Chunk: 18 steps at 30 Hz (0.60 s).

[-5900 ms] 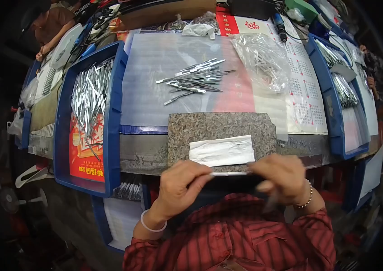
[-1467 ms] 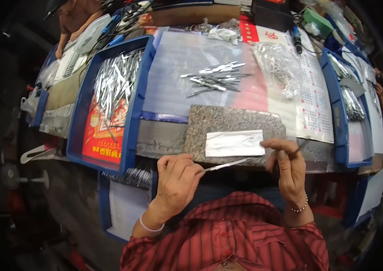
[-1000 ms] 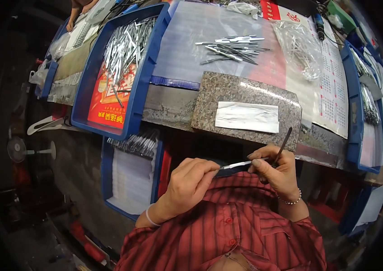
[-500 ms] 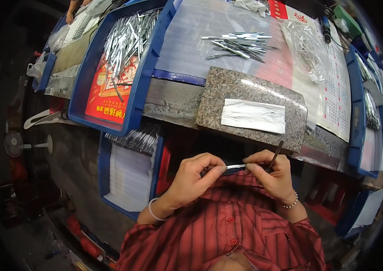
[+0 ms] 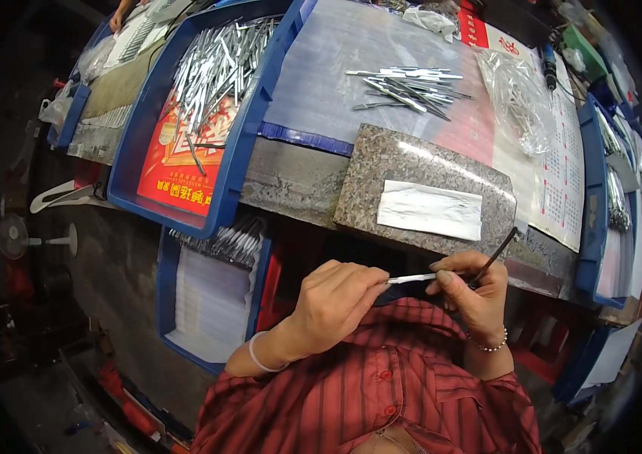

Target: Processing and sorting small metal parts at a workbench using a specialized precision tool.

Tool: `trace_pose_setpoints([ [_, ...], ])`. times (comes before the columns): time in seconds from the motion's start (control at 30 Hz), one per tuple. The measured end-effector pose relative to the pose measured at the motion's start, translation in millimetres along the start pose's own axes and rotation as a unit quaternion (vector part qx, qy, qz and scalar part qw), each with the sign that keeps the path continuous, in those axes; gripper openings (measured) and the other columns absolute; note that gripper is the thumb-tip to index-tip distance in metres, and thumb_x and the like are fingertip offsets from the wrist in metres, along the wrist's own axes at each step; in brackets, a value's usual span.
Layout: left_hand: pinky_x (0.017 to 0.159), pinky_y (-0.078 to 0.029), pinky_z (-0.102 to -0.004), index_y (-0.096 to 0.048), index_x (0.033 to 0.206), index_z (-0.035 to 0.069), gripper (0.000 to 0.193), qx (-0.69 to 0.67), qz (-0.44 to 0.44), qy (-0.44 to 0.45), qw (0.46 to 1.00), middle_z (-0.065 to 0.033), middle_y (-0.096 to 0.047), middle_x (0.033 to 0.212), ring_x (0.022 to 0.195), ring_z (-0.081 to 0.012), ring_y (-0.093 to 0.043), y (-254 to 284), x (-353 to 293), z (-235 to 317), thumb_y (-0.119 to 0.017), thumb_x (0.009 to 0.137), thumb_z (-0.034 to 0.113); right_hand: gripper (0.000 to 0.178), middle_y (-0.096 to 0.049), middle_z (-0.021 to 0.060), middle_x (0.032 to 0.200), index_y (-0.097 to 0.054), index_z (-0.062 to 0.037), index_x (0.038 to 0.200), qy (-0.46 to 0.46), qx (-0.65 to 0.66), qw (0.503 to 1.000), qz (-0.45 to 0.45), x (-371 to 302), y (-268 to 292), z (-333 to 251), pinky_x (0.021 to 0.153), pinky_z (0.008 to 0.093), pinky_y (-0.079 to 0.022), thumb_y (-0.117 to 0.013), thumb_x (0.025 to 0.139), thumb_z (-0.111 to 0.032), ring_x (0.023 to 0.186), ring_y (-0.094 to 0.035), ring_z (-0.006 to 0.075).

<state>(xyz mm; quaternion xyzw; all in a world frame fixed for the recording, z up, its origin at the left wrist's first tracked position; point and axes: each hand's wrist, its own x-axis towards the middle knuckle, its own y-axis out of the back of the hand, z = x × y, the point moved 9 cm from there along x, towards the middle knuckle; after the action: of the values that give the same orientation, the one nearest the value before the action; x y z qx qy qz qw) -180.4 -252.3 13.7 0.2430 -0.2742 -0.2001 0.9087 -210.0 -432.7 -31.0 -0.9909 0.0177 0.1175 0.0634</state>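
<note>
My left hand (image 5: 340, 303) and my right hand (image 5: 476, 291) pinch opposite ends of a slim shiny metal piece (image 5: 412, 278), held level in front of my red striped shirt. A thin dark stick (image 5: 499, 253) also sits in my right hand, slanting up and to the right from between the fingers; its lower end is hidden. Just beyond my hands, a folded white cloth or paper (image 5: 431, 210) lies on a speckled stone block (image 5: 427, 163) at the table edge. Behind the block is a loose pile of similar slim metal pieces (image 5: 416, 87) on plastic sheeting.
At left, a blue tray (image 5: 126, 178) holds many metal pieces over a red printed sheet. Below it stands another blue bin (image 5: 166, 303) with dark-tipped pieces. A clear plastic bag (image 5: 518, 106), a screwdriver-like tool (image 5: 549, 68) and a blue tray (image 5: 597, 234) are at right.
Both hands have shifted slightly right with the metal piece. The left fingers have closed further over its end, and the dark stick now leans more to the right.
</note>
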Motion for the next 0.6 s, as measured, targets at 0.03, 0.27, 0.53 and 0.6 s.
trace_pose_setpoints([
  [0.03, 0.059, -0.046, -0.0346, -0.065, 0.093, 0.002, 0.020, -0.004, 0.003, -0.003, 1.000, -0.0101, -0.065, 0.079, 0.065, -0.0270, -0.061, 0, 5, -1, -0.073, 0.075, -0.002, 0.011, -0.069, 0.0082, 0.078, -0.065, 0.0044, 0.100, 0.008, -0.008, 1.000, 0.004, 2, 2, -6, 0.057, 0.0205, -0.048, -0.063, 0.091, -0.002, 0.065, -0.063, 0.0098],
  [0.27, 0.072, -0.043, -0.0375, -0.062, 0.087, 0.005, 0.018, 0.072, 0.078, -0.051, 0.993, -0.0066, -0.062, 0.083, 0.080, -0.0273, -0.060, 0, 47, -26, -0.074, 0.074, 0.002, 0.058, -0.067, 0.0179, 0.090, -0.061, 0.0051, 0.103, 0.277, -0.111, 0.942, 0.155, 7, 31, -77, 0.051, 0.0223, -0.040, -0.031, 0.105, -0.044, 0.058, -0.052, 0.0107],
  [0.53, 0.078, -0.036, -0.0366, -0.063, 0.093, 0.008, 0.018, 0.171, -0.018, -0.043, 0.984, -0.0038, -0.056, 0.084, 0.084, -0.0226, -0.056, -13, 58, -35, -0.066, 0.076, 0.006, 0.060, -0.070, 0.0180, 0.099, -0.066, 0.0022, 0.110, 0.272, -0.336, 0.902, 0.015, 43, -24, -89, 0.067, 0.0324, -0.054, -0.035, 0.102, -0.049, 0.079, -0.070, 0.0264],
  [0.6, 0.077, -0.036, -0.0376, -0.057, 0.083, 0.009, 0.009, 0.185, -0.002, -0.064, 0.981, -0.0051, -0.050, 0.081, 0.084, -0.0216, -0.053, -11, 62, -32, -0.059, 0.075, 0.010, 0.048, -0.069, 0.0172, 0.096, -0.065, 0.0023, 0.111, 0.290, -0.337, 0.896, -0.013, 50, -35, -88, 0.066, 0.0333, -0.055, -0.044, 0.102, -0.040, 0.078, -0.070, 0.0282],
])
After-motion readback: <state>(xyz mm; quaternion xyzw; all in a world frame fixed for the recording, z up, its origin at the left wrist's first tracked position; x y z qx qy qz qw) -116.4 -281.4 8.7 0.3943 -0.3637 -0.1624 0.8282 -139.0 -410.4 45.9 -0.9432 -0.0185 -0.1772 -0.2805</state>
